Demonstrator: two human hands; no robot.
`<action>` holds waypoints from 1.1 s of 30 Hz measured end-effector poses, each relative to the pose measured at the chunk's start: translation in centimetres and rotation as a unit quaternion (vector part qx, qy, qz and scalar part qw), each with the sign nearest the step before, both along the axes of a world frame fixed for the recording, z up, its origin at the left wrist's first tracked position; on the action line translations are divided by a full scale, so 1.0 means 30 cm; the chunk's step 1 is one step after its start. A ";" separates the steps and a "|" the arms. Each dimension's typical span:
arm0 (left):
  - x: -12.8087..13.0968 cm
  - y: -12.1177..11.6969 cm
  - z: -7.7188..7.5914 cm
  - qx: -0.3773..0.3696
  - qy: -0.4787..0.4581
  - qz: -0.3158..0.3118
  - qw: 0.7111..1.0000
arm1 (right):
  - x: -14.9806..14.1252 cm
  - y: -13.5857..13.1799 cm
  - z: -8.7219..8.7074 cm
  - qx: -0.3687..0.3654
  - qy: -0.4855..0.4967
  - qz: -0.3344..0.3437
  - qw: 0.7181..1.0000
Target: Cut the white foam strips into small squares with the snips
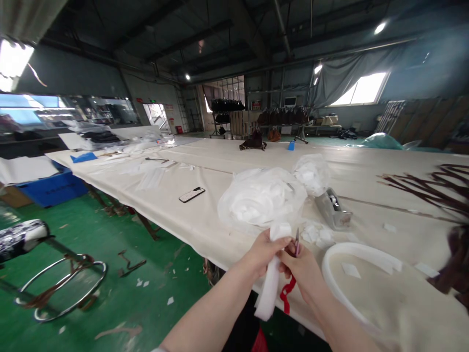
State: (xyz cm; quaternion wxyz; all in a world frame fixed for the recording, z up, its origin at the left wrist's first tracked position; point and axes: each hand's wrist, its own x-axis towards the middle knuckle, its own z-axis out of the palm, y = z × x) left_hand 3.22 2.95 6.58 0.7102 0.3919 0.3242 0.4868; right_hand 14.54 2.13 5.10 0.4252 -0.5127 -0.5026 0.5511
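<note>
My left hand [264, 252] is closed around a white foam strip [270, 286] that hangs down over the near edge of the long cream table [205, 215]. My right hand [301, 266] grips small thread snips [296, 241] whose blades point up beside the strip's top end. A red cord [287, 294] dangles below that hand. Just beyond both hands lies a clear plastic bag [261, 198] full of white foam pieces, and a smaller bag [312, 174] sits behind it.
A tape dispenser [332, 209] stands right of the bags, cut foam bits [318, 233] near it. A looped foam band [361, 254] lies at right, dark strips [428, 188] beyond. A phone [191, 194] rests at left. A round stool [60, 283] stands on the green floor.
</note>
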 end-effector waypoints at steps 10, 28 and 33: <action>-0.220 0.023 -0.084 -0.101 -0.047 -0.156 0.981 | 0.101 -0.078 0.033 -0.091 0.037 0.123 0.988; -0.273 -0.042 -0.205 -0.111 -0.131 -0.324 0.930 | 0.056 -0.129 -0.007 -0.252 0.133 0.234 0.930; -0.258 -0.050 -0.192 -0.105 -0.095 -0.352 0.925 | 0.057 -0.127 -0.008 -0.254 0.135 0.226 0.931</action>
